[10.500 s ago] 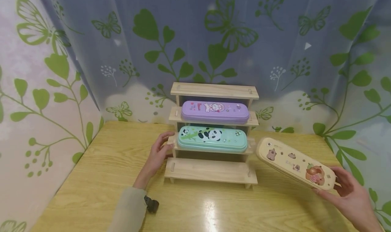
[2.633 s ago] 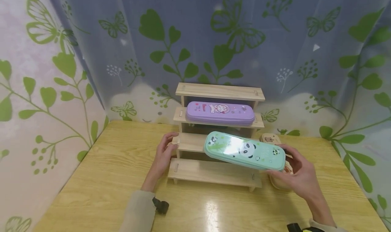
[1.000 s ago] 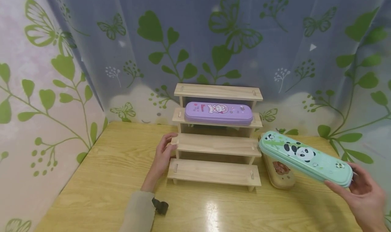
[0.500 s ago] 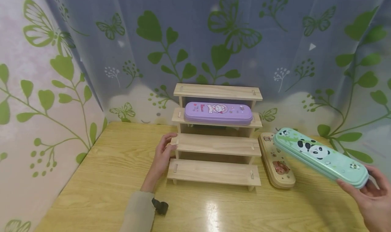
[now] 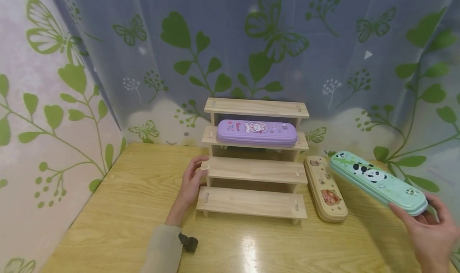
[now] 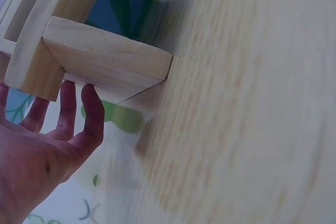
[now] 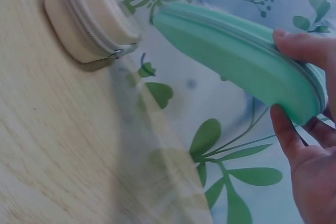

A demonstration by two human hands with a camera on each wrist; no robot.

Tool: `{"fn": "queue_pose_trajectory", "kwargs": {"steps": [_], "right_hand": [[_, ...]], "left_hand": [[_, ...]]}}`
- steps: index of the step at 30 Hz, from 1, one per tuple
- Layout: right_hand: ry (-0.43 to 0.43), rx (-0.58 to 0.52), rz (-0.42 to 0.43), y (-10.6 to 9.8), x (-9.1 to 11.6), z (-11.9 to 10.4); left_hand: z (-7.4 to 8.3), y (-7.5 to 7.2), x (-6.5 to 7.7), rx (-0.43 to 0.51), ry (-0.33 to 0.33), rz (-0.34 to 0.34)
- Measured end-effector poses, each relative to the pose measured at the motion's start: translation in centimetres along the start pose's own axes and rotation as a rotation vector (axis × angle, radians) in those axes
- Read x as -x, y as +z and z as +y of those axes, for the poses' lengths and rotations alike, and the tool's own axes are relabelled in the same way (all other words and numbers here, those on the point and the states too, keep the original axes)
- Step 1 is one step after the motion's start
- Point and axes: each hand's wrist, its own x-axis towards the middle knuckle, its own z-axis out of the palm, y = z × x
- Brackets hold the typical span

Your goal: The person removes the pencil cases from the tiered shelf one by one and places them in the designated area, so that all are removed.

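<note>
My right hand (image 5: 429,229) grips one end of a mint-green zip pencil case (image 5: 377,181) with pandas on its lid. The case is held above the table at the far right, its long body pointing up and left. In the right wrist view, thumb and fingers pinch the end of the case (image 7: 231,51). My left hand (image 5: 190,181) holds the left end of a stepped wooden rack (image 5: 251,201), at its second shelf from the bottom. Left wrist view: fingertips bend against the shelf end (image 6: 34,72). A purple pencil case (image 5: 256,133) lies on the shelf above.
A yellow pencil case (image 5: 325,189) with brown animal pictures lies on the wooden table (image 5: 125,209), close to the rack's right side. Patterned cloth (image 5: 230,45) with leaves and butterflies hangs behind and at both sides.
The yellow case, earlier in my right hand, now lies beside the rack. My right hand has taken the mint-green case off its shelf and carried it right. My left hand stays on the rack.
</note>
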Motion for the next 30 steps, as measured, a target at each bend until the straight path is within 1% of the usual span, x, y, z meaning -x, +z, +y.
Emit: {"fn": "queue_pose_trajectory", "kwargs": {"steps": [2, 4, 7, 10, 12, 14, 15, 17, 21, 23, 27, 30], "right_hand": [[-0.020, -0.008, 0.016, 0.1, -0.1, 0.3], [-0.037, 0.020, 0.034, 0.3, -0.2, 0.6], [-0.022, 0.105, 0.067, 0.6, -0.2, 1.0], [0.032, 0.243, 0.090, 0.8, -0.3, 1.4], [0.055, 0.366, 0.090, 1.0, -0.4, 1.6], [0.056, 0.498, 0.087, 1.1, -0.5, 1.8], [0.052, 0.544, 0.085, 1.2, -0.5, 1.9], [0.037, 0.622, 0.073, 1.3, -0.6, 2.0], [-0.018, 0.743, 0.052, 1.4, -0.5, 2.1], [-0.028, 0.839, 0.038, 1.4, -0.4, 2.1], [0.039, 0.975, -0.021, 1.5, -0.5, 1.7], [0.080, 1.024, -0.075, 1.5, -0.5, 1.5]], "left_hand": [[0.0, 0.0, 0.0, -0.002, -0.004, -0.005], [0.0, 0.0, 0.0, -0.004, -0.006, -0.006], [0.0, 0.0, 0.0, -0.004, -0.006, -0.003], [0.0, 0.0, 0.0, 0.003, -0.005, 0.001], [0.0, 0.0, -0.1, 0.002, -0.007, 0.003], [0.0, 0.0, -0.1, 0.002, -0.007, 0.004], [0.0, 0.0, -0.1, 0.000, -0.008, 0.005], [0.1, 0.0, -0.1, -0.003, -0.007, 0.005], [0.1, -0.1, -0.1, -0.004, -0.004, 0.003], [0.1, -0.1, -0.1, -0.002, -0.002, -0.001], [-0.1, -0.1, -0.1, -0.002, 0.003, -0.001], [-0.2, -0.1, -0.1, -0.008, 0.006, 0.001]]}}
